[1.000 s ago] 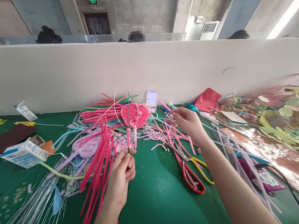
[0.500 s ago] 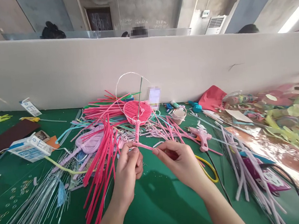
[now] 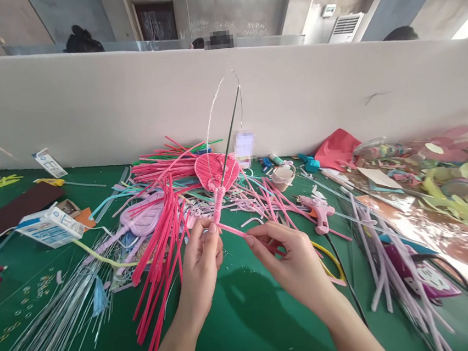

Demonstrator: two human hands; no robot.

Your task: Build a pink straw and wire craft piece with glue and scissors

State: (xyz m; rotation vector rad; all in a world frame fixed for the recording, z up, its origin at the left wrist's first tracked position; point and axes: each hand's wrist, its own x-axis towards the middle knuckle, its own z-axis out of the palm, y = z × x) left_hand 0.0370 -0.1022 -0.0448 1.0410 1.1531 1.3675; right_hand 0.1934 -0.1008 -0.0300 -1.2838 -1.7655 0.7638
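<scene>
My left hand (image 3: 199, 264) pinches the lower end of a handle (image 3: 219, 203) wrapped in pink pipe cleaner. From its top rise a thin dark stick (image 3: 232, 129) and a pale wire hoop (image 3: 210, 109), seen at a slant. A loose length of pink pipe cleaner (image 3: 233, 230) stretches from the handle's lower end to my right hand (image 3: 291, 258), whose thumb and fingers are closed on it. Behind the handle lies a pink fan-shaped piece (image 3: 204, 170) with a ribbed surface. Red-pink pipe cleaners (image 3: 161, 276) lie in a bundle left of my left hand.
A pink glue gun (image 3: 322, 214) with a black cord lies to the right, near a paper cup (image 3: 282, 176). Lilac pipe cleaners (image 3: 378, 261) and a carton (image 3: 51, 226) flank the work area. A pale partition (image 3: 127, 103) stands behind the green table (image 3: 249, 328).
The wire hoop and stick have turned and swung up to the right, so the hoop looks narrower. Both hands keep their grips. The view has dipped slightly.
</scene>
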